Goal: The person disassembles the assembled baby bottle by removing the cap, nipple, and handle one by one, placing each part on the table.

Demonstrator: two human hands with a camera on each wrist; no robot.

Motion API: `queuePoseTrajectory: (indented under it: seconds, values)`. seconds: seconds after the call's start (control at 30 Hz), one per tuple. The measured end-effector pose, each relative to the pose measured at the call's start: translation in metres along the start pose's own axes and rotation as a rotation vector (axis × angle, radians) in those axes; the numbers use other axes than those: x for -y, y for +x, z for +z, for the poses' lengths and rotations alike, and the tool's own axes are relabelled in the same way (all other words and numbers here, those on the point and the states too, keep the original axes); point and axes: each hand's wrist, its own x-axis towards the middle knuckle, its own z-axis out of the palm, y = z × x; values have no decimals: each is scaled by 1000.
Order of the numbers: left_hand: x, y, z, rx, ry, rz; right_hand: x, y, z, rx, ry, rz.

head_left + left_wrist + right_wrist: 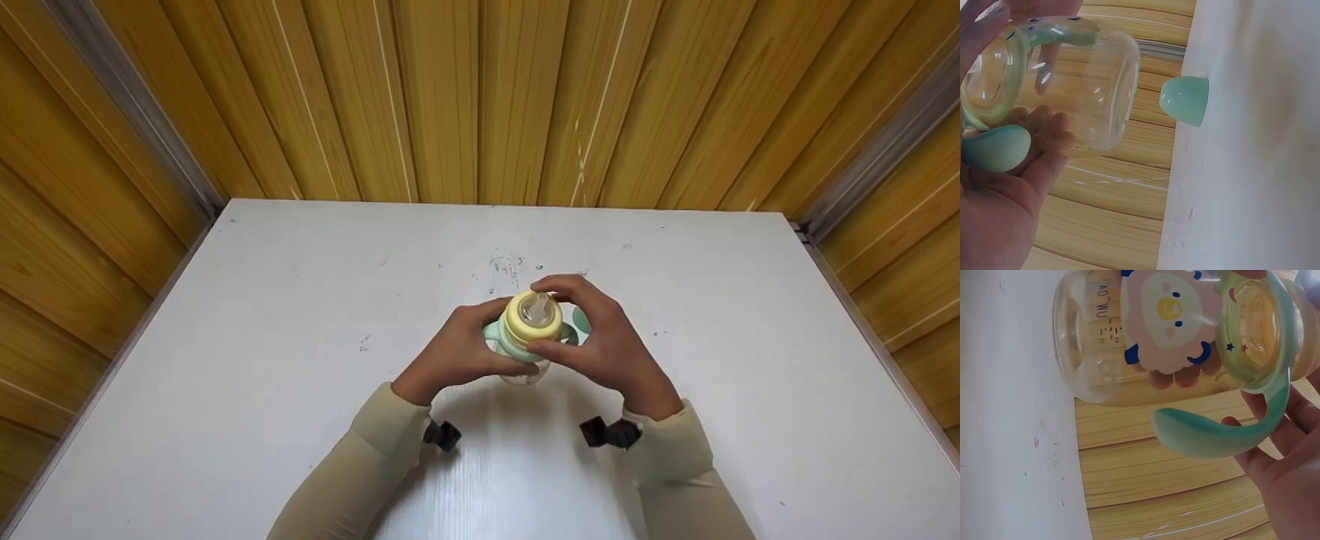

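A clear baby bottle (1095, 371) with a pale sheep-like face print is held upright between my hands, raised above the table in the left wrist view. My left hand (463, 346) grips its body, fingers curled round the far side. My right hand (604, 334) holds the yellow collar (513, 319) at the top between thumb and fingers. A clear teat (537, 306) sticks up from the collar. Green curved handles (1224, 439) stand out from the bottle's sides. The bottle looks see-through, with no liquid visible.
A green domed cap (1188, 101) stands on the white table (300, 412), beyond the bottle; in the head view my right hand partly hides it. Yellow wood-patterned panels (435, 97) wall the table's back and sides. Black wrist mounts (442, 435) sit at both cuffs.
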Motion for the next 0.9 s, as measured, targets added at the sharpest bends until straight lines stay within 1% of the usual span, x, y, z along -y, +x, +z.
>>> queuePoseTrajectory:
  seconds: [0.2, 0.3, 0.43, 0.57, 0.63, 0.73, 0.9]
  values:
    - [3, 1, 1, 0, 21, -25, -2, 0, 0, 0, -24, 3]
    - [12, 3, 3, -3, 29, -30, -2, 0, 0, 4, -26, 8]
    - [26, 5, 6, -5, 37, -20, -2, -1, 1, 3, -33, 23]
    - [33, 6, 9, 3, 24, -11, -2, -2, 1, 4, -24, 54]
    - [34, 6, 9, 8, 18, -17, -2, -3, 1, 6, -18, 66]
    - [32, 6, 9, 8, 19, -25, -2, -2, 1, 5, -18, 56]
    - [21, 4, 7, 3, 19, -32, -2, -1, 0, 3, -21, 30]
